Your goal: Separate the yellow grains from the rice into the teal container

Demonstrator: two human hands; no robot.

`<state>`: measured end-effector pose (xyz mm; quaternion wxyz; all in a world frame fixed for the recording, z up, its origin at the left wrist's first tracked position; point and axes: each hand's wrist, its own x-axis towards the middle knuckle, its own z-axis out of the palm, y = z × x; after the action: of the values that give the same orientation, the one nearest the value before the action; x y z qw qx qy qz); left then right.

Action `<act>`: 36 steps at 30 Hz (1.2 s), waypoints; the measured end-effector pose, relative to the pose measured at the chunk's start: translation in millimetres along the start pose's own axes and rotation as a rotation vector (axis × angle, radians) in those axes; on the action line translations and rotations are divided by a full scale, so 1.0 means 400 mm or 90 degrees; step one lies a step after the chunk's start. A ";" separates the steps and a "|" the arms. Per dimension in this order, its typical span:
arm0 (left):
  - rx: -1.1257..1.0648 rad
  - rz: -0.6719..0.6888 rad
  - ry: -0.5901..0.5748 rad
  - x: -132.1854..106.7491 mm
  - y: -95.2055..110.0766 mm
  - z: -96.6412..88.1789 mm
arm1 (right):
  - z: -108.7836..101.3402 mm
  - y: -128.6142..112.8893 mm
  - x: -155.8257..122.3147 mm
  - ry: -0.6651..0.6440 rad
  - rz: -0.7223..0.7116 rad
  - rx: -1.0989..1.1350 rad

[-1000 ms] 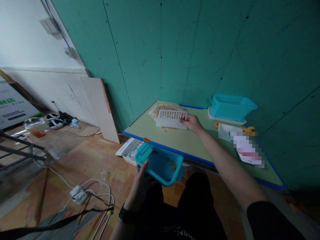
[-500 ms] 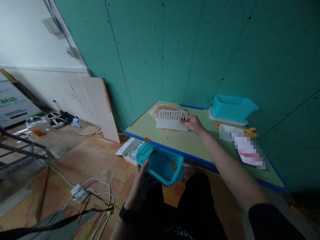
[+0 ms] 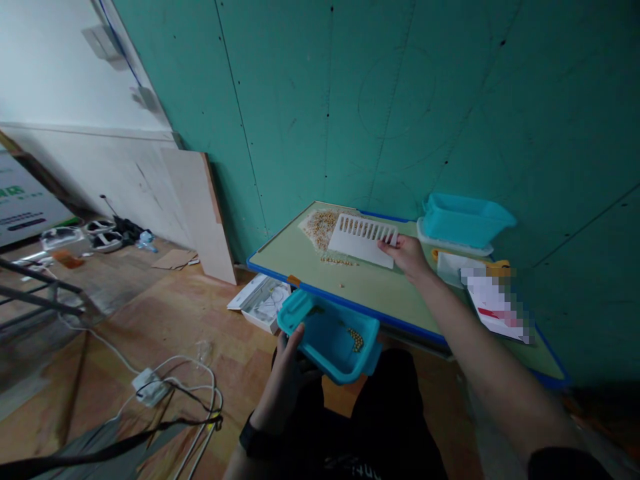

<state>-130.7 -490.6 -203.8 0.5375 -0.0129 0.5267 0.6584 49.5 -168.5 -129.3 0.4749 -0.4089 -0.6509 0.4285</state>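
Note:
My left hand (image 3: 290,357) grips the near left rim of a blue plastic container (image 3: 327,340), held just below the table's front edge. Several yellowish beans (image 3: 356,340) lie at the container's right end. In my right hand (image 3: 406,253) is a flat white slotted scraper (image 3: 363,241), its row of slots along the far edge. It is above the table, right of a spread pile of soybean-like beans (image 3: 320,227) mixed with fine pale grains. A short row of beans (image 3: 340,262) lies in front of the pile, and one stray bean (image 3: 341,285) is nearer the edge.
The pale table (image 3: 280,250) has blue edging and stands against a green wall. Another blue container (image 3: 465,220) sits on a white lid at the back right, near a white packet (image 3: 453,268). An open white box (image 3: 265,303), cables and a power strip (image 3: 150,387) are on the floor.
My right hand has moved the scraper to the right and tilted it, uncovering more of the pile. The container in my left hand has shifted slightly right and down.

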 end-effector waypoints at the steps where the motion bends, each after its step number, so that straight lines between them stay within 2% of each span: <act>1: 0.002 -0.004 -0.008 0.003 -0.003 -0.002 | -0.019 0.003 -0.012 0.018 -0.007 -0.008; 6: 0.026 -0.014 -0.041 0.018 -0.018 -0.013 | -0.113 0.016 -0.089 0.039 -0.020 -0.037; 10: 0.047 0.011 -0.101 0.009 -0.023 -0.016 | -0.152 0.023 -0.126 0.062 -0.023 -0.074; 22: 0.051 0.021 -0.111 -0.003 -0.017 -0.010 | -0.139 0.013 -0.143 0.030 -0.019 -0.067; 36: 0.031 0.034 -0.149 -0.026 -0.015 0.001 | -0.149 -0.002 -0.172 -0.016 0.010 -0.058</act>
<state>-121.9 -498.5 -201.7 0.5777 0.0913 0.4761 0.6567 121.9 -223.5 -136.0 0.4440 -0.4300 -0.6725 0.4072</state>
